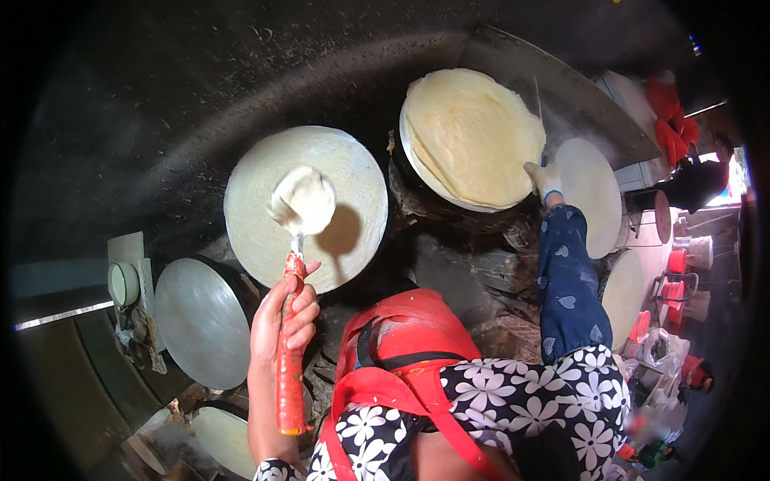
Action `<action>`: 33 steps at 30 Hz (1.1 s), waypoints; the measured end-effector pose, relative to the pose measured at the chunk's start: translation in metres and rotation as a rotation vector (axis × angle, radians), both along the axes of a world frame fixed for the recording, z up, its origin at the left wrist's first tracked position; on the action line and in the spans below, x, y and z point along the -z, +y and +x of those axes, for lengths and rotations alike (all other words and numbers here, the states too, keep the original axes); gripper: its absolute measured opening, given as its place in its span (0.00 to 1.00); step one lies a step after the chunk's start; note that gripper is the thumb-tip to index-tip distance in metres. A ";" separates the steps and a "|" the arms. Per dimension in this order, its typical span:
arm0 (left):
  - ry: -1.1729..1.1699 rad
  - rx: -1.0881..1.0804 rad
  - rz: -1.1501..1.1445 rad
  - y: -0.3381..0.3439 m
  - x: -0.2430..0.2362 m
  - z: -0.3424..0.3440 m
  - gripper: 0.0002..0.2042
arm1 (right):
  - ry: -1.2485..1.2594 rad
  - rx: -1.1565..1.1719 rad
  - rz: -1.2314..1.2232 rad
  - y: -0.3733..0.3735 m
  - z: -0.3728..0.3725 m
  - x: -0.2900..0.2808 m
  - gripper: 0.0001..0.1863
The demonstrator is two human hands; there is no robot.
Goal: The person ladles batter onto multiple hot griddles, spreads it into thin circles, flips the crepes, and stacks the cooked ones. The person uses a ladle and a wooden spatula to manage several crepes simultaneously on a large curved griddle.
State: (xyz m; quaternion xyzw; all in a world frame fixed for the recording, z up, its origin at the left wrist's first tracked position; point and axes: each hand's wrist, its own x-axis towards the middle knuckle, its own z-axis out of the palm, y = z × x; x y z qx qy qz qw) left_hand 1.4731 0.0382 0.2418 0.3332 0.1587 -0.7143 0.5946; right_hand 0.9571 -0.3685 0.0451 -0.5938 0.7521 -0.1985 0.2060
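Note:
My left hand (282, 317) grips the red wrapped handle of a ladle (303, 200). Pale batter coats the ladle's bowl, which hangs above a round griddle (353, 172) covered by a thin pale layer of batter. To the right, a stack of thin round pancakes (473, 132) lies on a round plate or pan, its pale rim (413, 152) showing at the left. My right hand (545, 178), in a white glove, is closed at the stack's right edge around a thin tool with a narrow blade (538, 100); a bit of blue shows at its grip.
A bare grey griddle (200, 321) stands at the left, beside a small bowl (123, 284). Pale-coated griddles lie at lower left (224, 441) and right (589, 196). A dark sooty wall (241, 64) rises behind. Red containers (675, 260) and another person (698, 184) are far right.

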 end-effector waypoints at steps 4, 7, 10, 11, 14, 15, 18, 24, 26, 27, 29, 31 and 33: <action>0.129 -0.106 0.098 -0.004 0.020 0.005 0.22 | 0.102 -0.104 -0.132 -0.011 0.029 -0.018 0.37; 0.184 -0.089 0.040 -0.013 0.023 0.007 0.22 | 0.105 -0.171 -0.212 -0.008 0.076 -0.063 0.33; 0.186 -0.059 -0.021 -0.010 0.039 0.013 0.22 | 0.085 -0.203 -0.262 -0.005 0.114 -0.118 0.28; 0.215 -0.051 -0.019 -0.014 0.040 0.014 0.22 | 0.057 -0.200 -0.263 -0.003 0.124 -0.137 0.27; 0.272 -0.008 -0.037 -0.018 0.041 0.019 0.24 | -0.245 -0.096 -0.152 0.019 0.138 -0.202 0.21; 0.274 0.020 -0.049 -0.020 0.040 0.020 0.24 | -0.331 -0.081 -0.144 0.031 0.134 -0.213 0.18; 0.318 0.115 -0.116 -0.026 0.038 0.024 0.23 | -0.527 -0.048 -0.114 0.073 0.113 -0.254 0.15; 0.440 0.330 -0.249 -0.035 0.032 0.032 0.23 | -0.165 0.149 -0.099 0.233 0.050 -0.341 0.17; 0.497 0.388 -0.270 -0.034 0.025 0.044 0.24 | 0.002 0.237 -0.107 0.296 0.011 -0.369 0.20; 0.522 0.411 -0.253 -0.033 0.016 0.044 0.24 | 0.158 0.267 -0.076 0.328 -0.001 -0.393 0.23; 0.484 0.449 -0.227 -0.031 -0.002 0.046 0.25 | 0.442 0.318 -0.001 0.387 -0.031 -0.434 0.28; 0.610 0.544 -0.181 -0.035 -0.005 0.034 0.26 | 0.753 0.408 -0.047 0.472 -0.042 -0.489 0.31; 0.712 0.684 -0.252 -0.068 -0.026 0.001 0.26 | 1.019 0.507 -0.124 0.519 -0.060 -0.544 0.28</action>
